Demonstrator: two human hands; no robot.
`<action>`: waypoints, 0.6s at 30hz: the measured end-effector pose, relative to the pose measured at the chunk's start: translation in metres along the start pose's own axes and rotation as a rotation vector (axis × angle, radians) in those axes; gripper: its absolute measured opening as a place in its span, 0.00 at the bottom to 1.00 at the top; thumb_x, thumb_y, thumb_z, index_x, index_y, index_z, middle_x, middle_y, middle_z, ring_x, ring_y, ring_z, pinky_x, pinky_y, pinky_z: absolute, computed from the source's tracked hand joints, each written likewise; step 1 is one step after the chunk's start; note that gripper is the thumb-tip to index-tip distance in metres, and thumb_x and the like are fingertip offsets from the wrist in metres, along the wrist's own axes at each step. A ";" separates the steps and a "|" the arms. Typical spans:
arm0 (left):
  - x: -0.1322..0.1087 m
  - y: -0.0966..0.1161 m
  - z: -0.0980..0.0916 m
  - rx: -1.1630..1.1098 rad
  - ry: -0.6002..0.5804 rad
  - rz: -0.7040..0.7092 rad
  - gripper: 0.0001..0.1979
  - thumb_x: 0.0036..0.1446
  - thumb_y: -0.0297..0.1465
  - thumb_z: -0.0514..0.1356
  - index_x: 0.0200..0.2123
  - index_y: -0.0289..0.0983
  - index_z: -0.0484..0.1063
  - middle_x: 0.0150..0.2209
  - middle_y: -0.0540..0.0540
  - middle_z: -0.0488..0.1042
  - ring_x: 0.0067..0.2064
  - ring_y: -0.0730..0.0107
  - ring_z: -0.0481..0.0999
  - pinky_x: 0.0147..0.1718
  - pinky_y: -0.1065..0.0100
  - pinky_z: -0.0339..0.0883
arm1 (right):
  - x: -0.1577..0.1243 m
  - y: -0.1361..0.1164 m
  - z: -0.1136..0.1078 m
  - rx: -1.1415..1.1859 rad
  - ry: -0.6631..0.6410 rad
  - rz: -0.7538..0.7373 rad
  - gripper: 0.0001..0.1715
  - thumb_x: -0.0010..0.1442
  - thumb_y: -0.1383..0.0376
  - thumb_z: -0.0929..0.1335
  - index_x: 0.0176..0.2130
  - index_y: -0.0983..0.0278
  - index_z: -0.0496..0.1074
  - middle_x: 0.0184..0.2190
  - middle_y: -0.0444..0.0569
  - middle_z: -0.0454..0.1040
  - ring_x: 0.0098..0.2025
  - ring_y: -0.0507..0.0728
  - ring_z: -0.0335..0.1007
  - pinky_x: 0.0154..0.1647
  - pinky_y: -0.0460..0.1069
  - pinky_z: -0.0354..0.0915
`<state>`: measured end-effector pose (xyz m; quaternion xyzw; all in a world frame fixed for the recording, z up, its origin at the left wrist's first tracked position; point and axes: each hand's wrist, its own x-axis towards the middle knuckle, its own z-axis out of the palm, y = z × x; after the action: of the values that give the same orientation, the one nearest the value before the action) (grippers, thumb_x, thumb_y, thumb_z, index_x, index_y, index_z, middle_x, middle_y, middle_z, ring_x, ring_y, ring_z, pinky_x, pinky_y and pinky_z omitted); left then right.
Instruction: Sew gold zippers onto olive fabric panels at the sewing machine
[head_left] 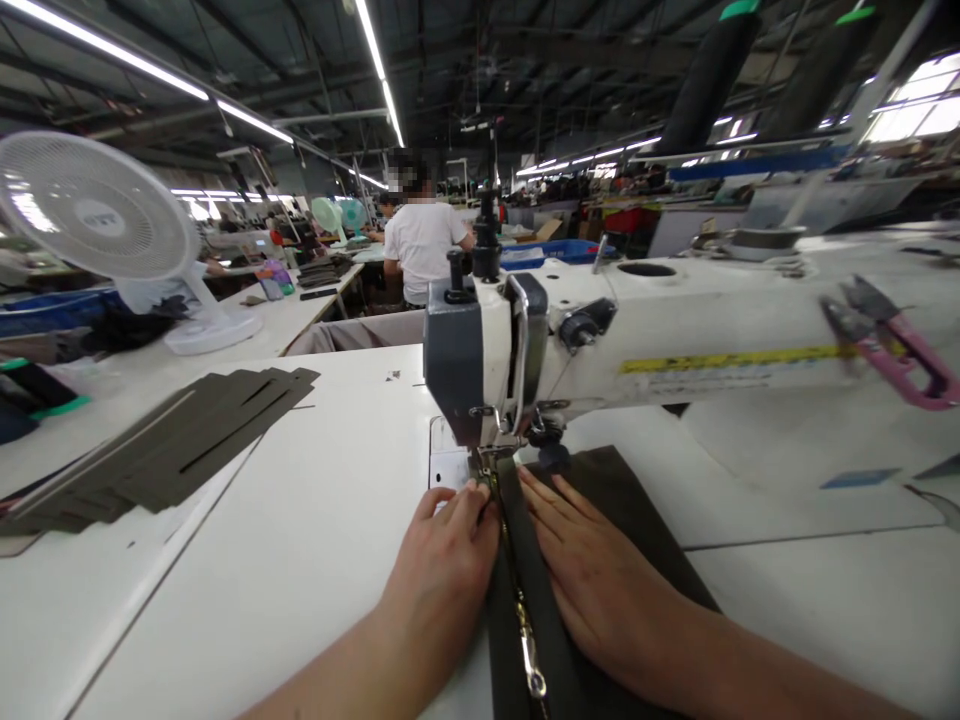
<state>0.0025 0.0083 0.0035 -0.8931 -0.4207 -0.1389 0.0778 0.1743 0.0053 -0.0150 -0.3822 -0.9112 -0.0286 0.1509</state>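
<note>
— Forearms, two, bare: left forearm [341,680] and right forearm [757,680], both entering at the bottom edge. Condition of the hands?

— Left hand [442,560]: nearly flat, fingers close together, fingertips pressing at the edge of the olive strip just before the presser foot [487,462]. Narrow stance, no clear grip. Right hand [600,575]: flat, fingers spread wide, pressing on a dark olive cloth panel [622,500].

— Item between them?

— One metal zipper [525,640] with slider, set lengthwise along a dark olive fabric strip [510,640]. It runs from under the presser foot toward the wearer, touching neither palm.

— Equipment?

— One industrial sewing machine [457,360], white arm, grey end cover, mounted on a white sewing table [285,520]. Pink-handled thread snips [889,340], blurred, show at right, in front of the arm.

— Left of the machine?

— One stack of slit olive cut pieces [172,440], lying on the table. Farther off, a white desk fan [97,210] stands on a neighbouring bench.

— Background?

— One co-worker in a white T-shirt [421,250], back turned, and a blue crate [547,253].
</note>
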 end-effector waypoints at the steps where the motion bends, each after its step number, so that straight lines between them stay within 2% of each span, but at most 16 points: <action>1: 0.000 0.000 0.000 0.007 0.009 0.000 0.10 0.57 0.20 0.51 0.39 0.31 0.69 0.42 0.39 0.71 0.41 0.62 0.72 0.43 0.59 0.66 | 0.000 0.000 0.000 0.003 0.002 -0.006 0.30 0.56 0.73 0.57 0.59 0.72 0.56 0.59 0.59 0.56 0.61 0.61 0.48 0.60 0.61 0.50; 5: 0.000 0.000 -0.001 0.023 0.025 0.007 0.11 0.58 0.21 0.49 0.40 0.32 0.68 0.42 0.40 0.71 0.41 0.64 0.72 0.43 0.60 0.66 | 0.000 0.000 0.000 0.011 0.034 -0.005 0.30 0.56 0.73 0.58 0.59 0.71 0.55 0.59 0.59 0.56 0.61 0.61 0.47 0.60 0.60 0.50; 9: 0.001 -0.001 -0.002 0.044 0.001 0.019 0.09 0.57 0.21 0.51 0.38 0.32 0.69 0.40 0.40 0.71 0.40 0.63 0.71 0.42 0.61 0.67 | -0.001 0.000 0.004 0.003 0.062 -0.004 0.30 0.57 0.73 0.58 0.59 0.70 0.55 0.58 0.57 0.57 0.61 0.60 0.48 0.60 0.60 0.50; 18: 0.002 -0.005 0.003 0.077 0.034 0.040 0.07 0.55 0.20 0.55 0.37 0.31 0.69 0.39 0.41 0.70 0.38 0.63 0.71 0.41 0.61 0.68 | 0.006 0.001 0.001 0.023 0.023 0.000 0.28 0.57 0.73 0.58 0.58 0.72 0.58 0.58 0.60 0.57 0.61 0.62 0.48 0.59 0.62 0.51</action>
<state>0.0002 0.0139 0.0011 -0.8951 -0.4067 -0.1362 0.1220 0.1708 0.0105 -0.0146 -0.3799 -0.9098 -0.0227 0.1657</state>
